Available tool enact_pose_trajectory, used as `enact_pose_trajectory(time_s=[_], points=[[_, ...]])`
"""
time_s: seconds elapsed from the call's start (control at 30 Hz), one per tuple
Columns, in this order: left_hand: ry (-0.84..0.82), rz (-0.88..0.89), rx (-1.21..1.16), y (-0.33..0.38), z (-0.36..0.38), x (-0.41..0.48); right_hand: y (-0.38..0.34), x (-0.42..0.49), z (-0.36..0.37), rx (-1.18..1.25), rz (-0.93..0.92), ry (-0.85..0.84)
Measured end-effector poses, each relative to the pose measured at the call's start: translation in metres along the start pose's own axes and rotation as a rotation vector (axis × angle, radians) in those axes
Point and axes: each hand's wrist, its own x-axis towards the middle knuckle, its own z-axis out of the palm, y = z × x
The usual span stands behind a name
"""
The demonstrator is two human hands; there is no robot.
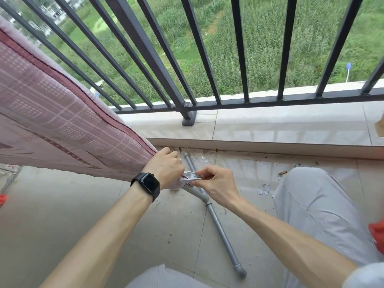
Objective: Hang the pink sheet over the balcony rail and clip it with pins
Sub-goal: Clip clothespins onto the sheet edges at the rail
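The pink checked sheet (52, 113) hangs down from the upper left, in front of the dark balcony rail (145, 50). My left hand (166, 167), with a black watch on the wrist, grips the sheet's lower corner near the floor. My right hand (216, 181) pinches a white clothes pin (191, 177) whose jaws sit at that gathered corner. How far the pin bites the cloth is hidden by my left hand.
A grey pipe (218, 219) lies on the tiled floor under my hands. A tiled ledge (270, 129) carries the rail's base. My grey-trousered knees (311, 204) are at right and bottom. Scraps of debris (263, 189) lie by the right knee.
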Motion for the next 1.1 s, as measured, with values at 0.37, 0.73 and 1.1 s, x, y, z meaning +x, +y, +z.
enact_pose_trajectory(time_s=[0.37, 0.73, 1.1], points=[[0.066, 0.026, -0.033, -0.001, -0.005, -0.002, -0.013, 0.039, 0.000, -0.179, -0.043, -0.258], [0.052, -0.099, -0.308, -0.021, -0.050, 0.033, -0.049, 0.021, -0.070, -0.424, 0.040, 0.124], [0.215, 0.161, -0.496, -0.049, -0.264, -0.035, -0.315, -0.113, -0.159, -0.840, 0.288, 0.393]])
